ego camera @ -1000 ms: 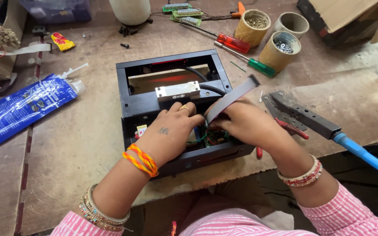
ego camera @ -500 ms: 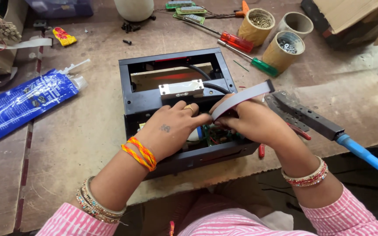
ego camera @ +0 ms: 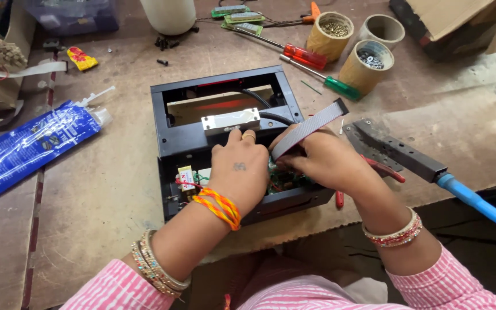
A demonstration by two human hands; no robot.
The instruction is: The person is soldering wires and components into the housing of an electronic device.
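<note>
An open black metal housing (ego camera: 174,141) lies on the wooden bench, with a silver metal bar (ego camera: 229,121) across its middle and a green circuit board (ego camera: 282,179) in its near half. My left hand (ego camera: 237,172) rests palm down over the near compartment, fingertips touching the silver bar. My right hand (ego camera: 324,159) reaches into the same compartment from the right, and a grey flat ribbon cable (ego camera: 311,127) rises from under its fingers toward the upper right. Whether the fingers pinch the cable is hidden.
A blue plastic pouch (ego camera: 27,146) lies at the left. Red (ego camera: 302,55) and green (ego camera: 337,87) screwdrivers and cardboard tubes of screws (ego camera: 365,66) sit behind the housing. A black metal tool with a blue handle (ego camera: 426,166) and red-handled pliers (ego camera: 383,169) lie at the right.
The ribbon cable has swung up and further to the right. Both hands stayed over the near compartment, shifting only slightly.
</note>
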